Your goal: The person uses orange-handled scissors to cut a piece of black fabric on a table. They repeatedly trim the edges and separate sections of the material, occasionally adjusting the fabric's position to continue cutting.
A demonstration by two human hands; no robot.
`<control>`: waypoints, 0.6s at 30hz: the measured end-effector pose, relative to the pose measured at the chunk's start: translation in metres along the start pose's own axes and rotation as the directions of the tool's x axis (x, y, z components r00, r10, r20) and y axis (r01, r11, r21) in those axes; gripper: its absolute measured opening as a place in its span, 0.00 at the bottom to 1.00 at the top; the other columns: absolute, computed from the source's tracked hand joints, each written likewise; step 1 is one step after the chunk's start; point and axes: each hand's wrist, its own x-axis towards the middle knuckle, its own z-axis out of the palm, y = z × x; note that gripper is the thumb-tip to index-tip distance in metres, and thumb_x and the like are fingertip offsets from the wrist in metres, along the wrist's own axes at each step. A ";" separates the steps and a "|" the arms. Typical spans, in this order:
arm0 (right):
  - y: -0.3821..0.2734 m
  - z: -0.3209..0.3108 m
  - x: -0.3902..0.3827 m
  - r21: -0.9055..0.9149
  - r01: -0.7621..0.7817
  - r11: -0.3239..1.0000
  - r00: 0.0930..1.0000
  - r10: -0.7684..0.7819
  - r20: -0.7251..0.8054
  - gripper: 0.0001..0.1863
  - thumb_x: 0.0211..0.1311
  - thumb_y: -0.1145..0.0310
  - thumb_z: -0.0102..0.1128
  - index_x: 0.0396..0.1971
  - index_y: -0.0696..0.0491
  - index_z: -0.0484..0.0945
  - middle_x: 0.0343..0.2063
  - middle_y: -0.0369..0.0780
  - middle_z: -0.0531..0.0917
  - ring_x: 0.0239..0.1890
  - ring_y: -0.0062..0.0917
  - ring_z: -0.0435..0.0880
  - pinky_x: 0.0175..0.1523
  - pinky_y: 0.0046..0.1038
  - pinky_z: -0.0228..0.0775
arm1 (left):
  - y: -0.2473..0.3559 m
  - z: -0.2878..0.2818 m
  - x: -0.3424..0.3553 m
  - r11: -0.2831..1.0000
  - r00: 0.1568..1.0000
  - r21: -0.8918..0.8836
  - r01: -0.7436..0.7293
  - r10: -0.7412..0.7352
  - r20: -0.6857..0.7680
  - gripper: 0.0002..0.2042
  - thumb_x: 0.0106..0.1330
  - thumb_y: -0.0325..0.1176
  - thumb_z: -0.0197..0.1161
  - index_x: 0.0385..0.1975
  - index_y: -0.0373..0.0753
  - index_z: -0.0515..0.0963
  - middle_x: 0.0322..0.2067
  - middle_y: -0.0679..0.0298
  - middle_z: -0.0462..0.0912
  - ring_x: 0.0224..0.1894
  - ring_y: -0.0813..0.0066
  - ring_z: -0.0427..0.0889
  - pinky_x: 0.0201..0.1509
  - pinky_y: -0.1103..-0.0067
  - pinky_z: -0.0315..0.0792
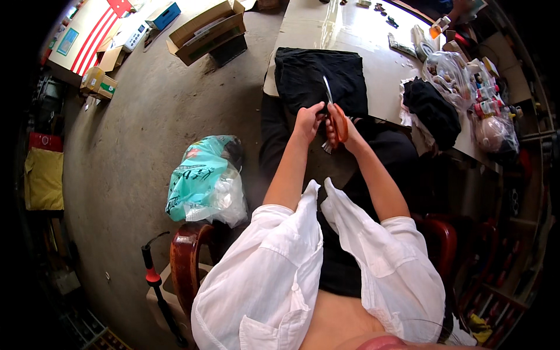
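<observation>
A black cloth [306, 67] lies over the near left corner of the table and hangs past its edge. My right hand [333, 135] is closed round the orange handles of a pair of scissors [340, 121], whose blades point away from me above the cloth. The blades look slightly apart or closed; I cannot tell which. Right beside them, at the cloth's near edge, my left hand [307, 123] is closed in a pinch; what lies between its fingertips is too small to make out. A small pale, frayed-looking bit [327, 147] shows below my right hand.
The table [326, 29] carries clear bags of small items [446, 73] and a dark bundled cloth [431, 111] on the right. A teal plastic bag [198, 175] stands left of my knees, near a wooden chair arm [188, 251]. An open cardboard box [213, 35] is further off.
</observation>
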 end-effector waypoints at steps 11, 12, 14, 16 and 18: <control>-0.022 0.001 0.012 -0.063 -0.094 0.994 0.993 0.088 -0.080 0.33 0.46 0.29 0.54 0.15 0.47 0.66 0.11 0.30 0.65 0.10 0.17 0.64 0.16 0.19 0.57 | -0.002 -0.024 0.006 0.952 0.996 0.297 -0.078 0.064 0.056 0.09 0.62 0.31 0.60 0.26 0.31 0.78 0.26 0.65 0.79 0.28 0.80 0.77 0.33 0.81 0.71; -0.021 0.001 0.012 -0.049 -0.089 0.995 0.993 0.085 -0.084 0.32 0.47 0.30 0.55 0.16 0.47 0.65 0.12 0.30 0.65 0.10 0.16 0.64 0.15 0.18 0.57 | -0.003 -0.025 0.006 0.954 0.996 0.290 -0.077 0.061 0.065 0.09 0.62 0.31 0.60 0.26 0.31 0.78 0.26 0.64 0.79 0.28 0.79 0.77 0.33 0.81 0.71; -0.028 0.006 0.006 -0.027 -0.082 0.996 0.992 0.079 -0.095 0.30 0.48 0.33 0.57 0.18 0.47 0.63 0.12 0.30 0.65 0.09 0.15 0.63 0.14 0.16 0.55 | -0.005 -0.025 0.003 0.969 0.997 0.236 -0.070 0.062 0.042 0.08 0.62 0.31 0.60 0.26 0.31 0.78 0.26 0.64 0.79 0.28 0.79 0.77 0.34 0.81 0.71; -0.027 0.008 0.006 -0.117 -0.007 0.993 0.990 -0.010 -0.141 0.29 0.50 0.34 0.56 0.19 0.47 0.63 0.11 0.30 0.65 0.09 0.15 0.63 0.14 0.15 0.56 | -0.008 -0.025 0.000 0.978 0.997 0.198 -0.069 0.063 0.035 0.08 0.62 0.30 0.59 0.26 0.32 0.78 0.26 0.65 0.79 0.28 0.80 0.77 0.33 0.81 0.71; -0.023 0.007 0.008 -0.188 0.039 0.981 0.982 -0.073 -0.177 0.30 0.50 0.33 0.54 0.18 0.48 0.65 0.11 0.30 0.64 0.09 0.15 0.64 0.15 0.15 0.57 | -0.011 -0.024 -0.001 0.981 0.997 0.178 -0.073 0.066 0.042 0.08 0.62 0.30 0.59 0.27 0.32 0.78 0.26 0.65 0.78 0.27 0.80 0.76 0.32 0.82 0.70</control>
